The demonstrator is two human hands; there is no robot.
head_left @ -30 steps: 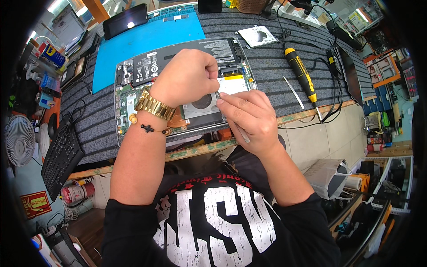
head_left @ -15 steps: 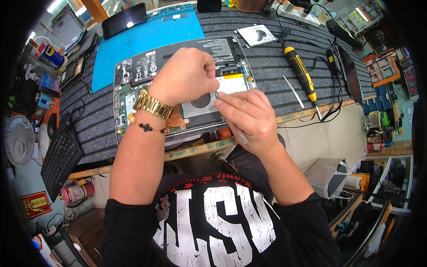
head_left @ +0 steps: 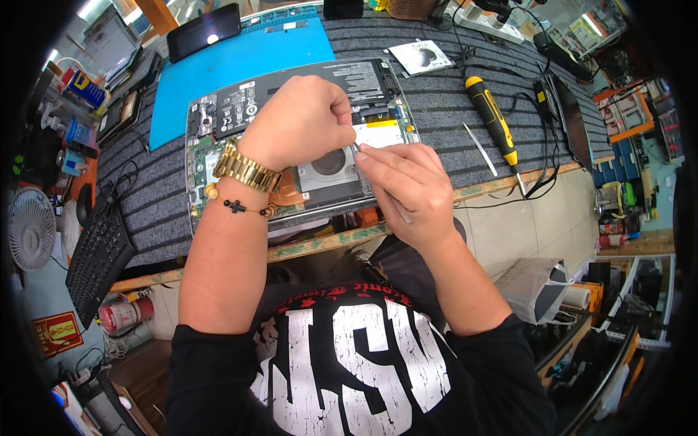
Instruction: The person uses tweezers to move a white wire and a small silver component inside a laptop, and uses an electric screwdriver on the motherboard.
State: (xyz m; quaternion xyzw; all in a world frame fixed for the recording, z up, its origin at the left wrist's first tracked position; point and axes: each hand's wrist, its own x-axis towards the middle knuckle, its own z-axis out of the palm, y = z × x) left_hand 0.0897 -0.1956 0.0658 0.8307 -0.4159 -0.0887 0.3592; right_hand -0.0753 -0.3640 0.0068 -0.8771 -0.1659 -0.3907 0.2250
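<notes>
both hands, left hand (head_left: pixel 302 123) fisted and right hand (head_left: pixel 403 185) pinching a thin tool (head_left: pixel 398 211), meet over the opened laptop (head_left: pixel 291 138).

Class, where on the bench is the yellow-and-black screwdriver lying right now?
In the head view, the yellow-and-black screwdriver lies on the grey mat, right of the opened laptop, beside the metal tweezers.

Both hands (head_left: pixel 302 123) (head_left: pixel 407 185) curled, fingertips together.

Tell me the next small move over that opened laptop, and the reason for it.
Probably keep the left hand braced and nudge the thin metal tool in the right hand a touch further in by the fan. Both hands meet at one spot on the opened laptop, so the work there looks unfinished; the tool's tip is hidden.
</notes>
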